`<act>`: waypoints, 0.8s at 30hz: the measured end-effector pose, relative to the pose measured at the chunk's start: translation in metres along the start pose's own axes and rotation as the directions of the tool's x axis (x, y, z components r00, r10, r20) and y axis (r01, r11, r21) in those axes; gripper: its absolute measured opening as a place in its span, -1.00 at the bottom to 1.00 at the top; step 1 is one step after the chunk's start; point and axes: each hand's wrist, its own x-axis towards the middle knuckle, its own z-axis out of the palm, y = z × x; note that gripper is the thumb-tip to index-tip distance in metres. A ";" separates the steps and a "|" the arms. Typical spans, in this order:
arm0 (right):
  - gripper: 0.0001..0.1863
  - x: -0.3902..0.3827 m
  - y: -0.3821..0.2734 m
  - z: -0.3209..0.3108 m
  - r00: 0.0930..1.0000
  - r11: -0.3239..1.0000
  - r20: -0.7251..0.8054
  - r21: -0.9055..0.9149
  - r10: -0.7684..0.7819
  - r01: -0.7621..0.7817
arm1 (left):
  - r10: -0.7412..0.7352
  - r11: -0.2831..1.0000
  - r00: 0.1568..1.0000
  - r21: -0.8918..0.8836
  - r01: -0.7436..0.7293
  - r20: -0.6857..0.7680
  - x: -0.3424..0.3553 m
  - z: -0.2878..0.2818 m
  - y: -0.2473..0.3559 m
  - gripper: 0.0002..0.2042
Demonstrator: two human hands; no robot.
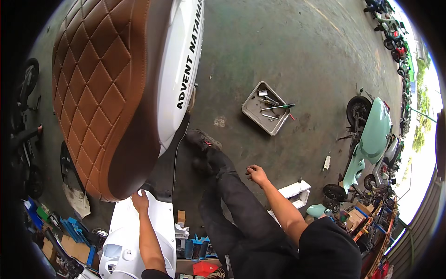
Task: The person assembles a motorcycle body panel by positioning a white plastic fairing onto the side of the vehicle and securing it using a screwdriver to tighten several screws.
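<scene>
A scooter with a brown quilted seat (97, 93) and white side bodywork (173, 121) stands along the upper left. My left hand (140, 200) is at the top of the white front panel (134, 232), just under the seat's end; its fingertips are partly hidden there. My right hand (255, 173) hangs in the air over the floor, right of my dark-trousered legs, its fingers loosely bent and apart with nothing seen in them.
A grey tray (251, 111) of tools lies on the floor ahead. A mint-green scooter (374, 130), white parts (297, 193) and cluttered shelving (362, 218) are at the right. Boxes and blue items (76, 237) lie lower left. Parked scooters (392, 42) line the far right.
</scene>
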 end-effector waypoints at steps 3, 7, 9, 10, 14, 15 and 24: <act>-0.71 0.003 0.075 -0.099 0.990 0.978 -0.065 -0.161 0.126 -0.135 | 0.169 0.985 0.985 -0.042 -0.170 -0.022 -0.119 0.056 0.046 -0.75; -0.57 0.064 0.074 -0.183 0.973 0.822 -0.197 -0.530 0.118 -0.207 | 0.269 0.950 0.958 -0.190 -0.247 0.101 -0.157 0.128 0.142 -0.79; -0.60 0.113 0.097 -0.235 0.952 0.663 -0.224 -0.683 0.208 -0.306 | 0.301 0.943 0.938 -0.204 -0.265 0.174 -0.166 0.171 0.186 -0.79; -0.59 0.143 0.101 -0.267 0.960 0.687 -0.161 -0.671 0.230 -0.278 | 0.302 0.942 0.930 -0.216 -0.256 0.211 -0.163 0.201 0.216 -0.79; -0.62 0.268 0.069 -0.328 0.984 0.833 -0.167 -0.551 -0.058 -0.044 | 0.311 0.944 0.896 -0.212 -0.252 0.316 -0.133 0.294 0.334 -0.77; -0.64 0.298 0.042 -0.335 0.972 0.832 -0.166 -0.552 -0.166 0.048 | 0.332 0.940 0.889 -0.187 -0.285 0.314 -0.118 0.313 0.354 -0.77; -0.48 0.492 -0.032 -0.421 0.668 0.298 -0.151 -0.948 -0.729 0.111 | 0.623 0.779 0.742 -0.112 -0.617 0.248 -0.007 0.458 0.636 -0.72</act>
